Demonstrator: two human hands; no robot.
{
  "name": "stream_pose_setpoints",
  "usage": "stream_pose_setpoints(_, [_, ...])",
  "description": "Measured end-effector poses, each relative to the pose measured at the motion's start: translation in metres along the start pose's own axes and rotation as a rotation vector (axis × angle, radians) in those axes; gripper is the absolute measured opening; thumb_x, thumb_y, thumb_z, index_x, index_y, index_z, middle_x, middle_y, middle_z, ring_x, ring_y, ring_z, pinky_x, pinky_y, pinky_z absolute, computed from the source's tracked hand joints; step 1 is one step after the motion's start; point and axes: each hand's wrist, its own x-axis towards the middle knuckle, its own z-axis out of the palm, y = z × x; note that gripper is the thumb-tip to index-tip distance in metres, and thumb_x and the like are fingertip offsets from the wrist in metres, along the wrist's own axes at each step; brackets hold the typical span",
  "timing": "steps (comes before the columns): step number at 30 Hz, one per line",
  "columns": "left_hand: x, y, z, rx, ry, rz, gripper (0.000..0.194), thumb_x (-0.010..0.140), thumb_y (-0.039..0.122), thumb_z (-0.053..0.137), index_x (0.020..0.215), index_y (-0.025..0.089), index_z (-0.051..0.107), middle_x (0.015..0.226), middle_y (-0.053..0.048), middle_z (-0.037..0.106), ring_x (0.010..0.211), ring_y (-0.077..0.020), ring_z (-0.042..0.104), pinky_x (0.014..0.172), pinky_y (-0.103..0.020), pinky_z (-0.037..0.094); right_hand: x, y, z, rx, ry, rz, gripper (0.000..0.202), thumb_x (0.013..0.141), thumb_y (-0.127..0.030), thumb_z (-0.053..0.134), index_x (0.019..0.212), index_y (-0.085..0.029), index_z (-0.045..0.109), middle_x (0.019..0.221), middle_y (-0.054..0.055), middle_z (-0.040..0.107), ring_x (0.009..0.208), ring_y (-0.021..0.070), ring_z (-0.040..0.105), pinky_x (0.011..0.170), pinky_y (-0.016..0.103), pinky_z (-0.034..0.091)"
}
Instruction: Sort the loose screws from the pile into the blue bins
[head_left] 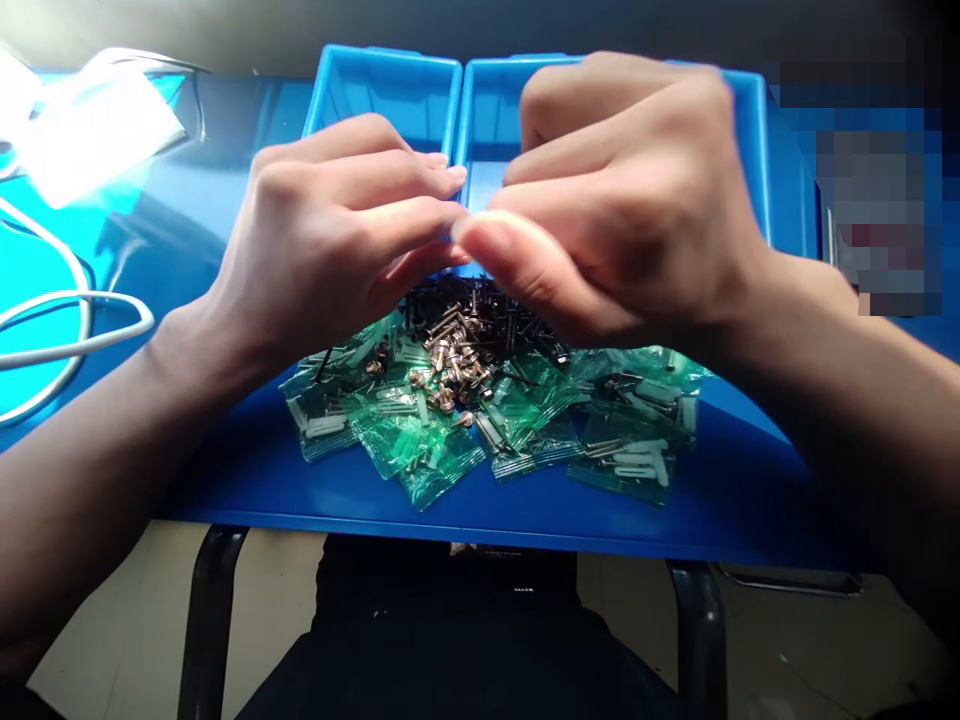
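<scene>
My left hand and my right hand meet in the air above a heap of small hardware. The left fingertips are drawn together and touch the tip of the right thumb. The right fingers are curled in, and that hand is partly blurred. Anything pinched between them is hidden. Below lie shiny screws with wide heads and a patch of dark screws. Around and under them are several clear greenish plastic packets, with white plastic pieces and screws showing inside.
Two blue bins stand side by side behind my hands. A white cable loops at the left, near a brightly lit white object. The blue table ends in front of my lap. A pixelated patch covers the far right.
</scene>
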Motion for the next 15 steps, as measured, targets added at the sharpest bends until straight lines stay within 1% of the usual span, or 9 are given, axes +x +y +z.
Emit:
stream_pose_setpoints(2, [0.0, 0.0, 0.0, 0.005, -0.023, -0.008, 0.023, 0.1, 0.029, 0.069, 0.118, 0.013, 0.07, 0.123, -0.01, 0.076, 0.107, -0.0281, 0.075, 0.089, -0.039, 0.064, 0.005, -0.006, -0.005, -0.097, -0.078, -0.006, 0.079, 0.109, -0.055, -0.001, 0.104, -0.021, 0.07, 0.096, 0.006, 0.061, 0.12, 0.0268, 0.058, 0.099, 0.05, 0.046])
stream_pose_setpoints(3, [0.0, 0.0, -0.001, 0.007, -0.043, -0.013, 0.026, 0.099, 0.031, 0.072, 0.119, 0.014, 0.071, 0.124, -0.011, 0.075, 0.108, -0.0296, 0.075, 0.09, -0.04, 0.064, 0.006, -0.006, -0.009, -0.13, -0.1, 0.042, 0.076, 0.108, -0.053, 0.001, 0.115, -0.02, 0.068, 0.109, 0.007, 0.063, 0.126, 0.0294, 0.056, 0.101, 0.052, 0.045])
stream_pose_setpoints(4, [0.0, 0.0, -0.002, 0.003, -0.067, -0.022, 0.029, 0.098, 0.033, 0.074, 0.12, 0.014, 0.071, 0.126, -0.012, 0.075, 0.109, -0.0313, 0.074, 0.09, -0.042, 0.064, 0.006, -0.004, -0.013, -0.146, -0.108, 0.122, 0.072, 0.107, -0.053, 0.004, 0.124, -0.02, 0.065, 0.119, 0.007, 0.062, 0.129, 0.0305, 0.056, 0.102, 0.053, 0.044])
stream_pose_setpoints(6, [0.001, 0.0, -0.004, -0.021, -0.101, -0.052, 0.034, 0.098, 0.036, 0.075, 0.123, 0.014, 0.071, 0.131, -0.014, 0.072, 0.116, -0.0342, 0.072, 0.095, -0.047, 0.063, -0.001, 0.01, -0.021, -0.103, -0.116, 0.29, 0.066, 0.105, -0.059, 0.014, 0.13, -0.023, 0.063, 0.12, 0.005, 0.06, 0.121, 0.0277, 0.059, 0.096, 0.051, 0.043])
stream_pose_setpoints(7, [0.001, -0.001, -0.005, -0.037, -0.112, -0.063, 0.035, 0.098, 0.037, 0.075, 0.124, 0.013, 0.071, 0.135, -0.015, 0.071, 0.122, -0.0356, 0.071, 0.1, -0.05, 0.063, -0.006, 0.019, -0.024, -0.059, -0.114, 0.341, 0.066, 0.103, -0.067, 0.02, 0.129, -0.026, 0.064, 0.114, 0.003, 0.059, 0.114, 0.0256, 0.06, 0.092, 0.049, 0.042])
stream_pose_setpoints(9, [0.001, -0.001, -0.005, -0.068, -0.132, -0.073, 0.037, 0.101, 0.036, 0.073, 0.128, 0.011, 0.07, 0.144, -0.018, 0.066, 0.137, -0.0376, 0.064, 0.113, -0.054, 0.058, -0.019, 0.04, -0.027, 0.06, -0.173, 0.271, 0.071, 0.093, -0.086, 0.032, 0.124, -0.035, 0.069, 0.104, 0.0, 0.056, 0.098, 0.0194, 0.058, 0.08, 0.046, 0.037])
stream_pose_setpoints(10, [0.001, -0.002, -0.005, -0.082, -0.138, -0.068, 0.037, 0.102, 0.035, 0.071, 0.13, 0.01, 0.069, 0.147, -0.019, 0.064, 0.142, -0.0372, 0.061, 0.118, -0.054, 0.056, -0.025, 0.049, -0.027, 0.078, -0.194, 0.215, 0.075, 0.088, -0.093, 0.035, 0.124, -0.038, 0.072, 0.109, -0.001, 0.057, 0.094, 0.0171, 0.057, 0.079, 0.046, 0.037])
stream_pose_setpoints(12, [0.0, -0.002, -0.004, -0.097, -0.145, -0.054, 0.036, 0.104, 0.032, 0.068, 0.133, 0.01, 0.068, 0.147, -0.019, 0.064, 0.146, -0.0344, 0.058, 0.121, -0.051, 0.055, -0.033, 0.058, -0.026, 0.066, -0.197, 0.165, 0.075, 0.086, -0.095, 0.038, 0.119, -0.04, 0.076, 0.119, -0.003, 0.061, 0.085, 0.0133, 0.054, 0.077, 0.045, 0.038])
stream_pose_setpoints(15, [0.001, -0.001, -0.002, -0.101, -0.118, -0.056, 0.027, 0.105, 0.028, 0.066, 0.127, 0.014, 0.07, 0.139, -0.014, 0.07, 0.139, -0.0282, 0.065, 0.115, -0.045, 0.061, -0.035, 0.053, -0.026, 0.033, -0.147, 0.238, 0.054, 0.093, -0.08, 0.051, 0.104, -0.036, 0.082, 0.12, -0.005, 0.069, 0.073, 0.0105, 0.052, 0.069, 0.043, 0.039])
